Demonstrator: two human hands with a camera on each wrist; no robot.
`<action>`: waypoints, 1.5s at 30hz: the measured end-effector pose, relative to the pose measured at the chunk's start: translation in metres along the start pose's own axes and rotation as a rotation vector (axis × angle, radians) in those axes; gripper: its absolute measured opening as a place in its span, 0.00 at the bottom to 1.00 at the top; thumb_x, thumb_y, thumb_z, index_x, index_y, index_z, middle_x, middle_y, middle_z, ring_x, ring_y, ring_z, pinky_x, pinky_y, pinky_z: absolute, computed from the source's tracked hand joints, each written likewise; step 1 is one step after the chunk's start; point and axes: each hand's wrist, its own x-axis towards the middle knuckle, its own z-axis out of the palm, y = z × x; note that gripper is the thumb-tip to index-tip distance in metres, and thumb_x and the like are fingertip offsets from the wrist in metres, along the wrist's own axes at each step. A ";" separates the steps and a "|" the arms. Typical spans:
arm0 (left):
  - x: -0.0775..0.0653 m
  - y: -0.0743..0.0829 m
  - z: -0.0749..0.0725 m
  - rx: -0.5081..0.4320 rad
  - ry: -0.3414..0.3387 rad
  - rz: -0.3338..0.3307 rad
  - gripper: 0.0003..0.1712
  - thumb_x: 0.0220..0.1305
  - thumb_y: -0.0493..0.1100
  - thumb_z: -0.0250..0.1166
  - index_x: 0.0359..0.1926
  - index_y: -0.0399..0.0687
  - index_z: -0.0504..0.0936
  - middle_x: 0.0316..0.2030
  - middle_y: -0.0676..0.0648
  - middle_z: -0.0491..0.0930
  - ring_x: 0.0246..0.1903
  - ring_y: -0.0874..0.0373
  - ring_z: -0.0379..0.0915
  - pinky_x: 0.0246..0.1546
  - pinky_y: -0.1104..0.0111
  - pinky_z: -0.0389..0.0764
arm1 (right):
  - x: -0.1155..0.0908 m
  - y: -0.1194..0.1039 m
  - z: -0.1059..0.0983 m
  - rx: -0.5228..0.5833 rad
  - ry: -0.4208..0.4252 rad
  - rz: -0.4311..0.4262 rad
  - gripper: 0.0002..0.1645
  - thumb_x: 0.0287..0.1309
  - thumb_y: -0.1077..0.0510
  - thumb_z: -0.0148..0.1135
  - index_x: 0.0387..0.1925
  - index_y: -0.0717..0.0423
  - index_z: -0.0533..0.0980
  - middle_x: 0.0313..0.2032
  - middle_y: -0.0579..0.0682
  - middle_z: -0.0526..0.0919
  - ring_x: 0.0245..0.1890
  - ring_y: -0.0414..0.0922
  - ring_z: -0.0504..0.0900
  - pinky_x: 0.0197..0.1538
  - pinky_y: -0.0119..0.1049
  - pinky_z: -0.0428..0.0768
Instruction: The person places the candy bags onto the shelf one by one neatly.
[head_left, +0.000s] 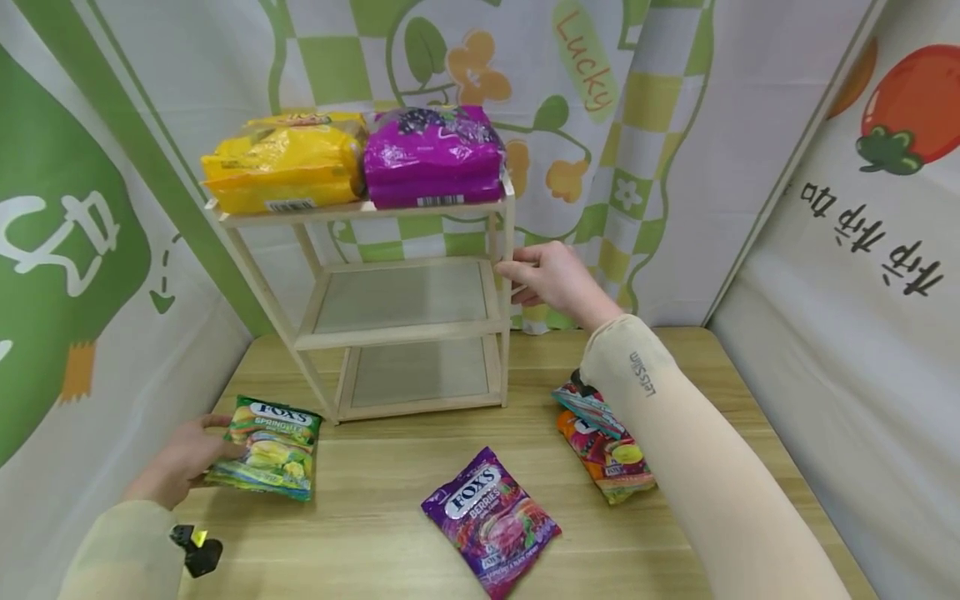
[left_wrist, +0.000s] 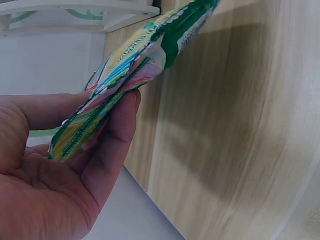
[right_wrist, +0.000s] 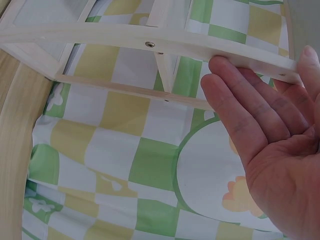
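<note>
My left hand (head_left: pixel 183 457) pinches a green FOX'S Spring Tea candy bag (head_left: pixel 272 450) by its left side, at the table's left. In the left wrist view the thumb is on one face of the bag (left_wrist: pixel 125 70) and the fingers on the other, with a shadow falling on the wood beside it. Reaching forward, my right hand (head_left: pixel 558 279) grips the right front post of a pale wooden three-tier shelf (head_left: pixel 401 335). The right wrist view has the fingertips against the post (right_wrist: pixel 190 46) and the thumb across from them.
On the top tier sit a yellow bag (head_left: pixel 288 162) and a magenta bag (head_left: pixel 435 158). A purple FOX'S Berries bag (head_left: pixel 491 525) lies front centre on the table (head_left: pixel 367 517). An orange bag (head_left: pixel 603 457) and a teal bag (head_left: pixel 588 410) overlap, partly behind my right sleeve. Printed curtains (head_left: pixel 660 150) surround the table.
</note>
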 end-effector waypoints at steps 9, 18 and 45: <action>-0.004 0.011 0.000 0.071 -0.035 0.029 0.49 0.67 0.40 0.66 0.75 0.25 0.45 0.37 0.45 0.80 0.31 0.54 0.78 0.29 0.61 0.82 | 0.000 0.002 -0.003 -0.003 -0.001 0.015 0.33 0.71 0.42 0.61 0.69 0.58 0.73 0.59 0.57 0.83 0.43 0.48 0.89 0.47 0.39 0.89; -0.013 0.018 -0.001 0.092 -0.059 0.062 0.49 0.67 0.40 0.67 0.75 0.24 0.46 0.43 0.38 0.81 0.29 0.53 0.83 0.29 0.62 0.86 | 0.001 0.000 -0.001 -0.009 -0.002 0.009 0.33 0.72 0.43 0.61 0.69 0.57 0.73 0.60 0.56 0.83 0.42 0.47 0.89 0.48 0.40 0.89; -0.027 0.030 0.003 0.137 -0.125 0.098 0.48 0.69 0.45 0.67 0.76 0.28 0.48 0.64 0.16 0.58 0.38 0.53 0.80 0.36 0.60 0.86 | 0.000 0.001 0.000 0.002 0.010 0.001 0.32 0.72 0.43 0.61 0.68 0.57 0.75 0.59 0.57 0.83 0.42 0.48 0.89 0.48 0.41 0.89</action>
